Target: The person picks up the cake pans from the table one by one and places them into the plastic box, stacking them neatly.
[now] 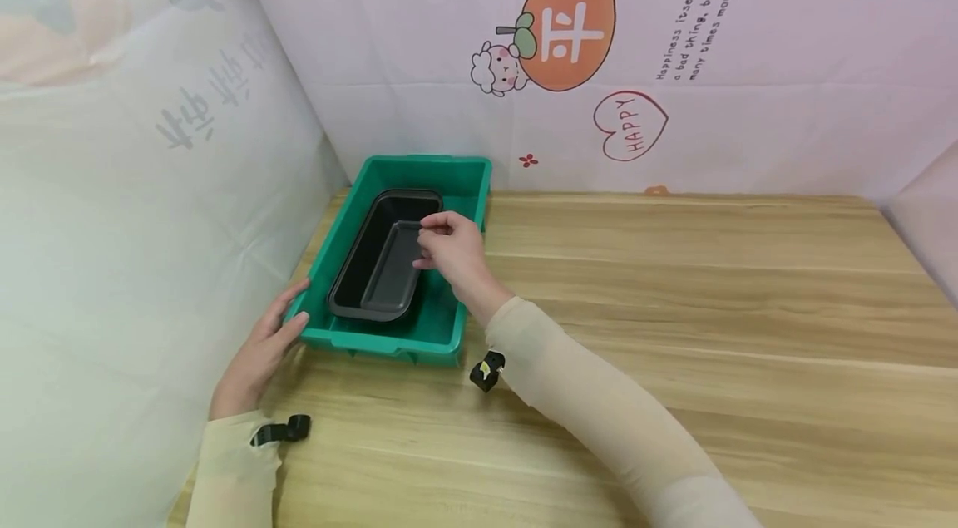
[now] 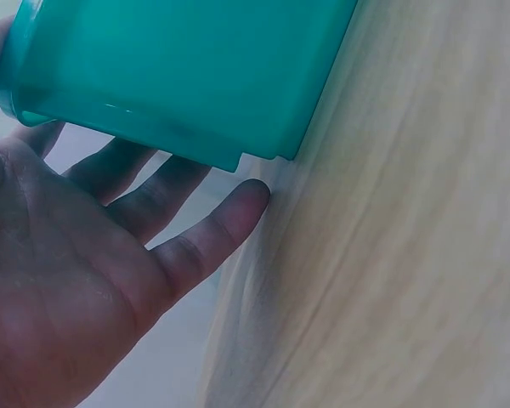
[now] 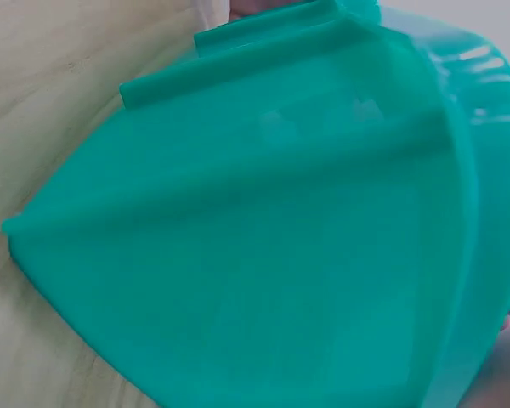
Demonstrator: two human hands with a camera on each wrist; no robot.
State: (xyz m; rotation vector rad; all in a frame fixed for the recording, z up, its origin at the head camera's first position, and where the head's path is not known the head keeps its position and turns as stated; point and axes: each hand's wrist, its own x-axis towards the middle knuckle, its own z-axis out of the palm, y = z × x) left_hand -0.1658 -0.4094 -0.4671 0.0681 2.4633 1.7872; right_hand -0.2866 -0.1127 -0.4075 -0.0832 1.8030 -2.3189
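Note:
A green plastic tray [image 1: 389, 344] sits on the table with a dark rectangular loaf pan [image 1: 387, 274] inside it. At the tray's near-left corner, my left hand [image 1: 258, 353] holds the rim, thumb at the near side and fingers along the left wall. The left wrist view shows the fingers [image 2: 211, 242] spread behind the tray's outer wall. Reaching over the tray's right side, my right hand [image 1: 455, 252] pinches the pan's right rim, which its fingers partly cover. The tray's outer wall [image 3: 263, 255] fills the right wrist view and hides most of that hand.
The wood-grain table [image 1: 674, 303] extends to the right of the tray. A pale printed cloth [image 1: 419, 37] hangs behind it, and another cloth wall [image 1: 150, 245] stands close on the left. Black wrist cameras [image 1: 487, 372] are strapped to both sleeves.

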